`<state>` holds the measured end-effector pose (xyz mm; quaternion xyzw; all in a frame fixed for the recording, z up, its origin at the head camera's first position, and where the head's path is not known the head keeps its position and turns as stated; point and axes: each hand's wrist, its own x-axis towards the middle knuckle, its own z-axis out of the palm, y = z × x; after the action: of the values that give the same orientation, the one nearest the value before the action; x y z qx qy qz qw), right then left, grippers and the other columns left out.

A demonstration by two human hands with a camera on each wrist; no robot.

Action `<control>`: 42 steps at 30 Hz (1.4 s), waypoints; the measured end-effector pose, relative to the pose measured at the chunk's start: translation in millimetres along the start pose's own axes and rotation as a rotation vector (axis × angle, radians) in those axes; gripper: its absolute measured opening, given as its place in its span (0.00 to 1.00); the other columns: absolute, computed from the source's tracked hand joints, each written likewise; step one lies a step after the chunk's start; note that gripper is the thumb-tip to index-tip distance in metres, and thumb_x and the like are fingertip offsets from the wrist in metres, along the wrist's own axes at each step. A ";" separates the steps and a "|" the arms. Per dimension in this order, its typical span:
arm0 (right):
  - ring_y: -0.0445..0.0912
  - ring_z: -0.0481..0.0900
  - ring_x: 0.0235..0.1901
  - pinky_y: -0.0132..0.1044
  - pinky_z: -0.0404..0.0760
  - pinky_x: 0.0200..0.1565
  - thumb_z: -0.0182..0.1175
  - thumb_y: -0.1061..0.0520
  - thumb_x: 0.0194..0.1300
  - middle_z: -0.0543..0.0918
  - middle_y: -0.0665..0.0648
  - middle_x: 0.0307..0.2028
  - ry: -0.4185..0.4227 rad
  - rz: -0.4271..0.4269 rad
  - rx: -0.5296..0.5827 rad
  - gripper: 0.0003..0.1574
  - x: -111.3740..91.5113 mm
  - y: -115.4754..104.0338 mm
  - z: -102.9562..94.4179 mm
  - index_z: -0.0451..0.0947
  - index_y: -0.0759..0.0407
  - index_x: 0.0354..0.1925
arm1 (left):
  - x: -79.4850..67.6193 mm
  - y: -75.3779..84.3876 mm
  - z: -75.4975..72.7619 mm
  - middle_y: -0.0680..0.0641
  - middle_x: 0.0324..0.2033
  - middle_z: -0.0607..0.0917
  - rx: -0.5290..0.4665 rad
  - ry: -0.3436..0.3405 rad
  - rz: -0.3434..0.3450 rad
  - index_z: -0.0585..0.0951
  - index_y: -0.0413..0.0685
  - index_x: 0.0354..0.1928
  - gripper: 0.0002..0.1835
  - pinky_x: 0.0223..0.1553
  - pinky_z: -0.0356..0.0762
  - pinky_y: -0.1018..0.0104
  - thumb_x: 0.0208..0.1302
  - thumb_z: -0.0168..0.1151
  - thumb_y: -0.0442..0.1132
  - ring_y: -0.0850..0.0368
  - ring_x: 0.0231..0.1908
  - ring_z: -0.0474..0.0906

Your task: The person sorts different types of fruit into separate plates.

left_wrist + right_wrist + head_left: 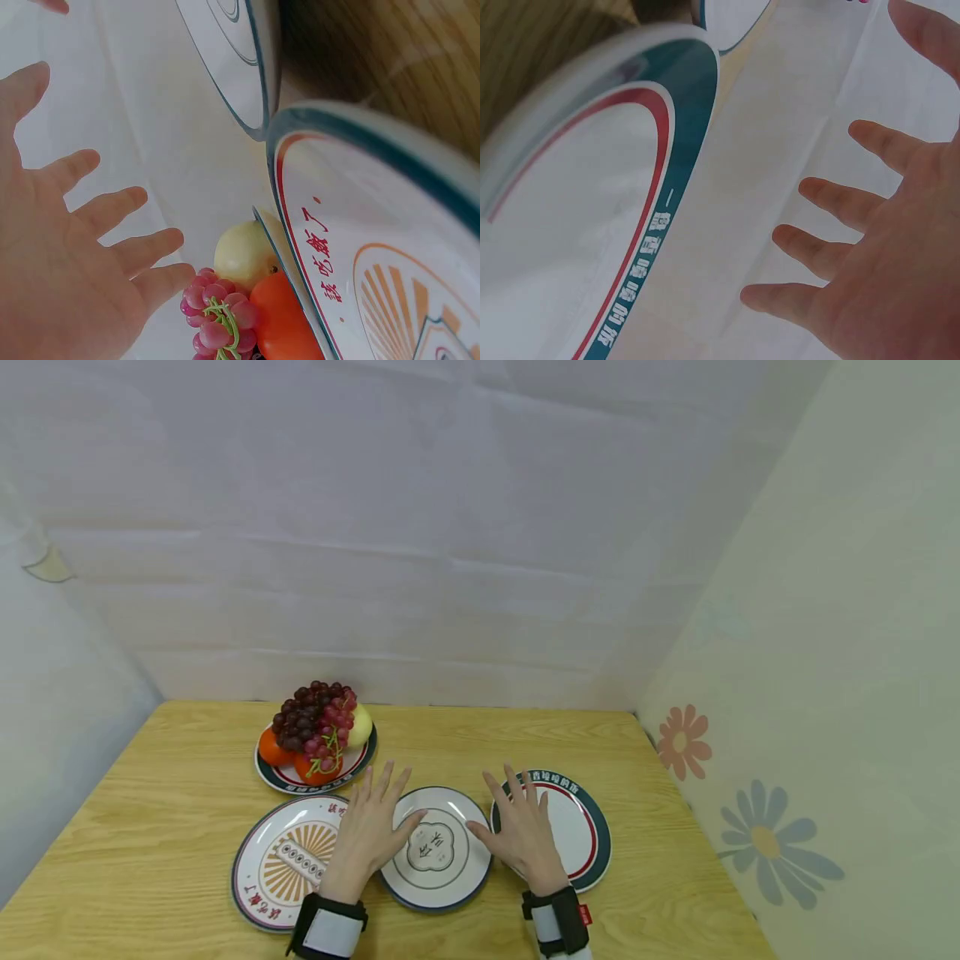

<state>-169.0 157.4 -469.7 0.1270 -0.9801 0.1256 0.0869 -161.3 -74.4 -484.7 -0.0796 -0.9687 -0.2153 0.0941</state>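
Observation:
My left hand (367, 835) is held with fingers spread and straight above the gap between two plates, holding nothing. Beneath it lie a plate with an orange sunburst print (251, 881) and, in the middle, a white plate with a thin blue rim (468, 864). My right hand (525, 839), also spread and holding nothing, hovers over the left part of a plate with a wide teal rim and red ring (581, 831). Both wrist views show the palms (60, 255) and straight fingers apart from the plates. Each hand partly covers a plate in the head view.
Behind the sunburst plate, a fruit plate (268, 779) bears dark grapes (300, 718), red grapes (337, 720), orange-red round fruits (318, 770) and a yellow-green fruit (362, 727). The wooden table (450, 735) backs onto a pale cloth (450, 568); a flower-printed cloth (787, 693) hangs at right.

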 end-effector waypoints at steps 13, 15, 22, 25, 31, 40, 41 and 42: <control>0.60 0.63 0.62 0.58 0.72 0.54 0.64 0.38 0.53 0.63 0.62 0.65 -0.085 0.008 0.107 0.45 -4.7 -11.0 13.2 0.62 0.48 0.65 | 14.5 -14.8 -27.3 0.34 0.54 0.75 0.056 0.227 0.027 0.69 0.44 0.61 0.30 0.48 0.73 0.43 0.60 0.61 0.49 0.36 0.52 0.68; 0.60 0.63 0.62 0.57 0.73 0.53 0.64 0.38 0.54 0.63 0.62 0.65 -0.098 0.011 0.109 0.44 -5.7 -11.4 15.8 0.62 0.48 0.65 | 19.8 -20.7 -36.5 0.33 0.51 0.76 0.087 0.289 0.031 0.71 0.42 0.60 0.29 0.43 0.74 0.45 0.58 0.63 0.46 0.36 0.48 0.69; 0.57 0.69 0.57 0.53 0.77 0.49 0.64 0.44 0.56 0.69 0.63 0.61 -0.107 0.053 0.101 0.41 -6.4 -11.0 23.1 0.63 0.52 0.64 | 32.1 -40.3 -63.7 0.30 0.44 0.74 0.151 0.440 -0.077 0.71 0.37 0.58 0.28 0.27 0.73 0.47 0.57 0.64 0.41 0.34 0.35 0.69; 0.53 0.73 0.52 0.48 0.79 0.48 0.65 0.48 0.57 0.73 0.61 0.55 -0.089 0.068 0.069 0.38 -5.7 -10.0 26.4 0.65 0.55 0.63 | 34.4 -48.7 -69.0 0.28 0.42 0.73 0.135 0.489 -0.151 0.70 0.34 0.57 0.27 0.23 0.71 0.46 0.58 0.62 0.39 0.33 0.32 0.68; 0.48 0.72 0.42 0.40 0.80 0.40 0.68 0.55 0.54 0.74 0.58 0.44 -0.019 0.035 -0.017 0.29 -4.5 -5.8 34.3 0.75 0.62 0.53 | 40.3 -71.4 -74.4 0.23 0.40 0.70 0.101 0.587 -0.277 0.69 0.29 0.55 0.26 0.19 0.68 0.44 0.58 0.60 0.39 0.30 0.31 0.67; 0.46 0.79 0.31 0.39 0.81 0.32 0.68 0.56 0.53 0.78 0.58 0.34 -0.030 0.061 -0.031 0.20 -4.8 -4.4 40.2 0.80 0.65 0.44 | 65.3 -100.1 -95.0 0.16 0.52 0.63 -0.001 0.161 -0.435 0.54 0.34 0.67 0.38 0.36 0.70 0.31 0.64 0.49 0.54 0.18 0.46 0.61; 0.46 0.79 0.31 0.39 0.81 0.32 0.68 0.56 0.52 0.78 0.58 0.34 -0.029 0.058 -0.033 0.20 -4.8 -4.4 40.7 0.80 0.65 0.43 | 68.7 -102.8 -95.8 0.16 0.52 0.63 0.002 0.121 -0.429 0.53 0.34 0.67 0.39 0.37 0.70 0.31 0.64 0.49 0.54 0.18 0.46 0.61; 0.46 0.80 0.31 0.39 0.81 0.32 0.68 0.56 0.52 0.78 0.58 0.34 -0.030 0.056 -0.037 0.21 -5.1 -4.6 41.2 0.80 0.65 0.44 | 72.0 -105.6 -95.8 0.16 0.53 0.63 0.003 0.094 -0.421 0.52 0.34 0.68 0.40 0.39 0.69 0.32 0.64 0.49 0.54 0.18 0.47 0.61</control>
<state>-168.6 143.2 -508.9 0.0998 -0.9866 0.1077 0.0708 -237.5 -202.1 -426.4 0.1349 -0.9589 -0.2321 0.0923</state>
